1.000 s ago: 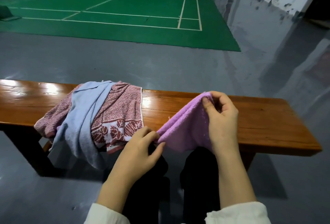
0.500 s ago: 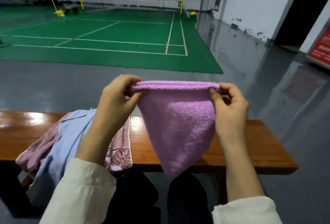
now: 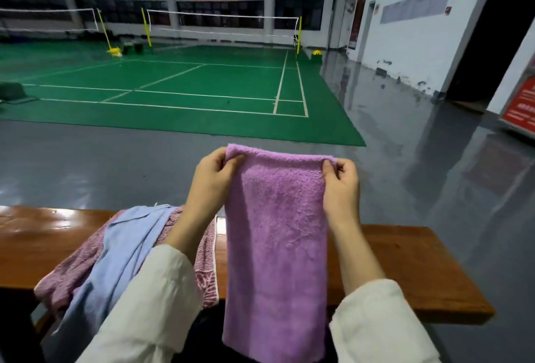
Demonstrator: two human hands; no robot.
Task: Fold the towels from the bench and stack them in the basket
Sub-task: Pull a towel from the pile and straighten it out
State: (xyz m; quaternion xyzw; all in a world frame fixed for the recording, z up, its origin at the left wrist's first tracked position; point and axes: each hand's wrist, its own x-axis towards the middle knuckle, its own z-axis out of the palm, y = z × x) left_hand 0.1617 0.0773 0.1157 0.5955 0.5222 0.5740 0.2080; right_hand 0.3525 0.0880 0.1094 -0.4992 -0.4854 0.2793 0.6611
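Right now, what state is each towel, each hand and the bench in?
Purple towel, held up by its top corners, hanging straight down in front of the bench.
Blue towel, unfolded, draped over the pink towel and off the bench's near edge.
Pink towel, unfolded, crumpled on the bench.
Left hand, pinches the purple towel's top left corner.
Right hand, pinches its top right corner.
Bench, bears two towels.

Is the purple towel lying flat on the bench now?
No, the left hand and the right hand pinch the top corners of the purple towel, so it hangs in front of the bench.
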